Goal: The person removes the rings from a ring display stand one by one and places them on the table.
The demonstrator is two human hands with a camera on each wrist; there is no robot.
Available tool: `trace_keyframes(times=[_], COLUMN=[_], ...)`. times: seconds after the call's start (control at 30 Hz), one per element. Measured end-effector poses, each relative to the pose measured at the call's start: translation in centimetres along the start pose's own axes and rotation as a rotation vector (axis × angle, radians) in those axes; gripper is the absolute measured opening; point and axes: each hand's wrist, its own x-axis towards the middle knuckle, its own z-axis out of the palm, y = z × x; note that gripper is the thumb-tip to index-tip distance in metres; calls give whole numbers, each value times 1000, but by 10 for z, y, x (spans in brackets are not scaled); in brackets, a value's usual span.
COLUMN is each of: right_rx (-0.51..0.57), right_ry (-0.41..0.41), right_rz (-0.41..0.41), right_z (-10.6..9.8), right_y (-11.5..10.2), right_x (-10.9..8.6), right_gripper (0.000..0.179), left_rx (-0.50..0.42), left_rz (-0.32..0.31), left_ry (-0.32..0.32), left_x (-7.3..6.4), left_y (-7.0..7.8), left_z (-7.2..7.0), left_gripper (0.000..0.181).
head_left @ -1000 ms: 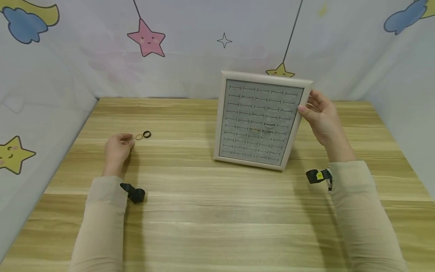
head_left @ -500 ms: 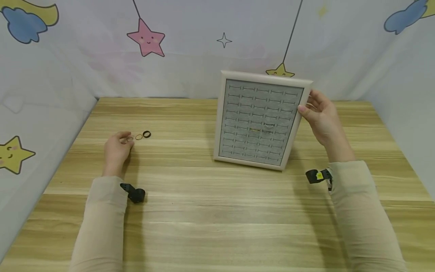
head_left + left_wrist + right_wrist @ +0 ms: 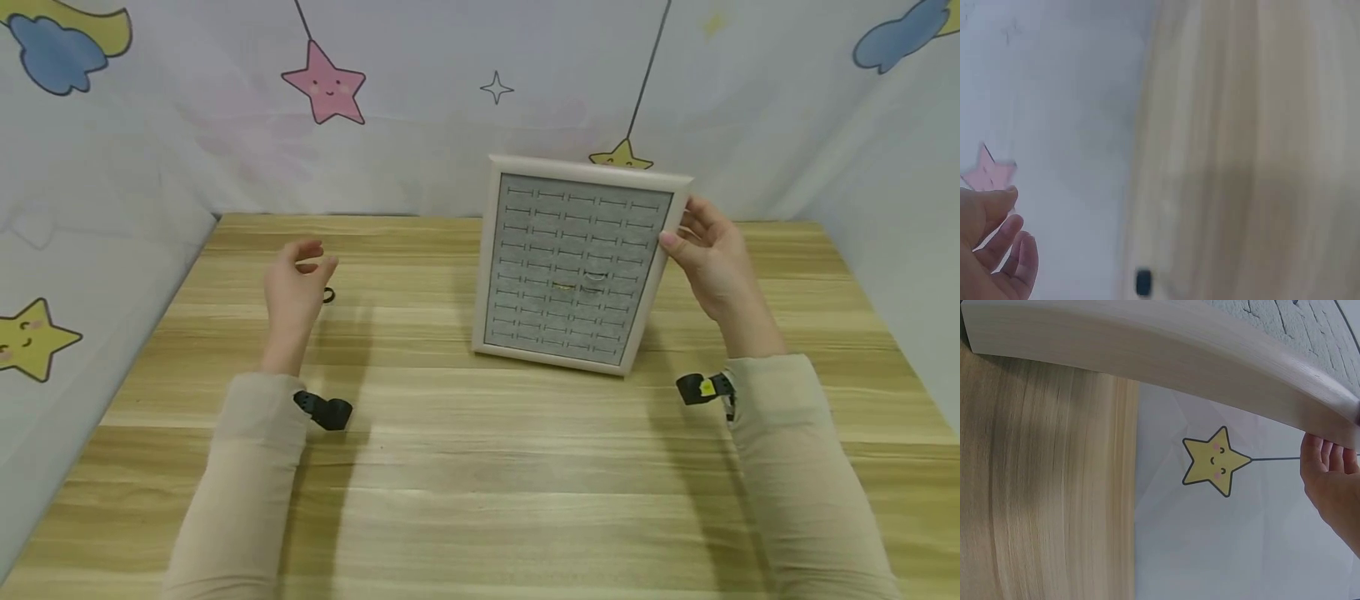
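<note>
My left hand is raised over the left side of the table, thumb and fingertips drawn together in a pinch on a small pale ring that hardly shows. In the left wrist view the left hand appears at the lower left edge. A black ring lies on the table just beside it. My right hand grips the right edge of a framed ring display board, thumb in front and fingers behind, and holds it leaning back. One gold ring and silver rings sit in the grey slotted board.
The wooden table reaches back to a white curtain printed with stars and clouds. Each sleeve carries a black wrist camera. The frame's lower edge rests on the table right of centre.
My left hand has risen off the table and moved to the right and away from me, with the pale ring it was pinching. It now covers the gold ring's spot. The right hand and board stay put.
</note>
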Motion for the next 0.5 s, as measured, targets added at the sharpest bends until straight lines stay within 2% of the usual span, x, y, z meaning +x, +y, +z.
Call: trace_keyframes(times=[0.23,0.5], right_rx=[-1,-4], right_ry=[9,9], right_rz=[7,2], right_z=[-1,-2], right_y=[0,1], right_x=[0,0], right_gripper=[45,44], left_rx=[-105,-117], left_rz=[165,328], left_ry=[-40,-148], left_x=[-18,-46], left_y=[50,85], left_z=[21,53], left_gripper=[37,37])
